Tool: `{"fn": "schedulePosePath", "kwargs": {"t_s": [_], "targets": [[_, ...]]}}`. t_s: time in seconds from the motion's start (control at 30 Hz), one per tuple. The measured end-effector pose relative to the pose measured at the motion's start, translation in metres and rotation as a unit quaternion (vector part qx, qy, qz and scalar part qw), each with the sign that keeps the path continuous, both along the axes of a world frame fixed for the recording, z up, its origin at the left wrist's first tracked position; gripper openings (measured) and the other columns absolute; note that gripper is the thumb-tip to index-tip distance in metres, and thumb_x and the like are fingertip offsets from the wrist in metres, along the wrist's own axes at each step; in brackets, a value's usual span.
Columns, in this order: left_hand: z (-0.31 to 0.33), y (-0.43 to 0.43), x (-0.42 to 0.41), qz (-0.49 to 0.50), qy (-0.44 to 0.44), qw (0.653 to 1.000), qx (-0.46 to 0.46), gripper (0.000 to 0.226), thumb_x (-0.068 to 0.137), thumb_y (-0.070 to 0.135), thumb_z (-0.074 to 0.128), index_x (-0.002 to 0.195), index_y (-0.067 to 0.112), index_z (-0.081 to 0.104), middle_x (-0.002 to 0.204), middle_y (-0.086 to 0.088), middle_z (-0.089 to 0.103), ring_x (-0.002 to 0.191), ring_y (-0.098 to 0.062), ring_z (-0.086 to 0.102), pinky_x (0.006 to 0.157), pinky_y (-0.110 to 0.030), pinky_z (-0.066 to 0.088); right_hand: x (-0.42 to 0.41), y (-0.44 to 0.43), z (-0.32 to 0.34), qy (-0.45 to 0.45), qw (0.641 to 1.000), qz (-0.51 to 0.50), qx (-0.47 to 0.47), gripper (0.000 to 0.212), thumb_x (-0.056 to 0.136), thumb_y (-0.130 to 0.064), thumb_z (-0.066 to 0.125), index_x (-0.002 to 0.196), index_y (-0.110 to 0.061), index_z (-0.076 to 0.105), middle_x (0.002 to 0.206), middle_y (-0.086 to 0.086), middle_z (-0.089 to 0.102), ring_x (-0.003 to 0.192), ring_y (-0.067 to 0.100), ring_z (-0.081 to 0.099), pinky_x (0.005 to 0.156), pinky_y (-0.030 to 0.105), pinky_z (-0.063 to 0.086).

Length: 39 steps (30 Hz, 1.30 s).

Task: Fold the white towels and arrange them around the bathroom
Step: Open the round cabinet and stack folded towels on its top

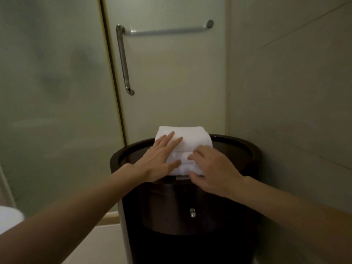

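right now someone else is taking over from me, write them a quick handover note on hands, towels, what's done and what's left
Left hand: flat, with straight fingers resting on the folded white towel.
Right hand: fingers curled over the towel's near right edge, thumb at its front.
Towel: folded in layers on top of the dark round stand, in the corner by the glass door.
Done: this towel is folded and set on the stand.
Left: let go and square it if needed. No other towels are in view.

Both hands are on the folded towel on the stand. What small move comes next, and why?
Probably slide the towel slightly back: its near edge sits at the front rim of the stand. The left hand lies flat on it; the right hand grips that edge.
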<state>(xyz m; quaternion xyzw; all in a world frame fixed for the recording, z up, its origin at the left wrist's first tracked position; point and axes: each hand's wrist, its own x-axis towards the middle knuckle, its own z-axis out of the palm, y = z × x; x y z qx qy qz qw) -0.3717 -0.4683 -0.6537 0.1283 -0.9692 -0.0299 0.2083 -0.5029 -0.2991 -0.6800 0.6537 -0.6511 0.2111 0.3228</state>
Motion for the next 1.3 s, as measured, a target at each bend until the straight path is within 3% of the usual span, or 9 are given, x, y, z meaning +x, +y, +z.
{"fn": "schedulePosePath", "kwargs": {"t_s": [0.13,0.27,0.47,0.63,0.77,0.9,1.07,1.17,1.3], "targets": [[0.003,-0.009,-0.002,0.052,0.025,0.998,0.009,0.079,0.085,0.062,0.045,0.15,0.038,0.006,0.16,0.004,-0.008,0.146,-0.02,-0.005,0.116,-0.056,0.011,-0.019,-0.007,0.023,0.04,0.997,-0.058,-0.018,0.052,0.074,-0.038,0.071,0.115,-0.008,0.061,0.119,0.019,0.057,0.103,0.035,0.057,0.085,0.043,0.048],[-0.009,-0.019,0.0,0.092,-0.041,0.977,-0.188,0.1,0.074,0.076,0.041,0.149,0.031,-0.007,0.159,-0.003,-0.009,0.146,-0.026,-0.008,0.116,-0.057,0.0,-0.038,-0.019,0.024,0.102,0.98,-0.128,0.11,0.089,0.077,-0.057,0.059,0.146,-0.012,0.026,0.153,0.021,0.023,0.138,0.036,0.026,0.113,0.049,0.02],[-0.016,-0.026,-0.013,0.086,-0.033,0.959,-0.267,0.117,0.064,0.088,0.035,0.147,0.025,-0.017,0.155,-0.012,0.012,0.14,-0.035,0.014,0.114,-0.053,0.016,-0.048,-0.035,0.009,0.123,0.968,-0.159,0.148,0.109,0.077,-0.062,0.058,0.151,-0.011,-0.004,0.158,0.019,0.005,0.145,0.038,0.005,0.118,0.052,0.008],[-0.014,-0.034,-0.02,0.064,-0.053,0.962,-0.258,0.119,0.064,0.087,0.04,0.145,0.027,-0.024,0.154,-0.014,0.009,0.14,-0.034,0.013,0.115,-0.046,0.016,-0.041,-0.042,0.015,0.179,0.956,-0.173,0.154,0.112,0.072,-0.056,0.065,0.15,0.0,0.006,0.154,0.025,0.017,0.142,0.041,0.016,0.116,0.054,0.008],[-0.016,-0.037,-0.024,0.051,-0.051,0.963,-0.258,0.114,0.072,0.071,0.052,0.146,0.025,-0.021,0.154,-0.014,0.009,0.14,-0.035,0.012,0.115,-0.043,0.016,-0.034,-0.051,0.014,0.192,0.953,-0.169,0.162,0.108,0.071,-0.043,0.07,0.148,0.003,0.01,0.143,0.024,0.033,0.129,0.038,0.035,0.115,0.051,0.019],[-0.017,-0.034,-0.027,0.066,-0.037,0.953,-0.295,0.114,0.07,0.06,0.059,0.146,0.025,-0.019,0.152,-0.014,0.011,0.139,-0.036,0.012,0.114,-0.048,0.014,-0.034,-0.057,0.015,0.143,0.968,-0.152,0.14,0.1,0.073,-0.031,0.067,0.149,0.002,0.01,0.135,0.019,0.045,0.118,0.032,0.047,0.107,0.046,0.033],[-0.021,-0.026,-0.037,0.108,-0.01,0.947,-0.303,0.117,0.068,0.066,0.058,0.143,0.021,-0.019,0.152,-0.016,0.01,0.141,-0.037,0.008,0.114,-0.056,0.0,-0.037,-0.058,0.027,0.126,0.977,-0.128,0.114,0.101,0.073,-0.037,0.069,0.149,0.001,0.015,0.128,0.016,0.052,0.111,0.031,0.053,0.099,0.042,0.039],[-0.017,-0.025,-0.044,0.12,0.004,0.949,-0.293,0.108,0.073,0.061,0.056,0.141,0.019,-0.017,0.146,-0.018,0.021,0.134,-0.037,0.02,0.113,-0.055,0.008,-0.037,-0.06,0.031,0.139,0.977,-0.122,0.108,0.098,0.073,-0.039,0.067,0.148,0.001,0.019,0.126,0.016,0.054,0.109,0.031,0.053,0.098,0.043,0.039],[-0.013,-0.026,-0.049,0.129,0.01,0.949,-0.287,0.096,0.075,0.054,0.054,0.147,0.015,0.005,0.138,-0.015,0.034,0.122,-0.035,0.035,0.11,-0.051,0.023,-0.036,-0.062,0.026,0.148,0.973,-0.139,0.107,0.096,0.075,-0.044,0.063,0.148,-0.001,0.018,0.132,0.017,0.047,0.117,0.031,0.047,0.106,0.044,0.032]]}}
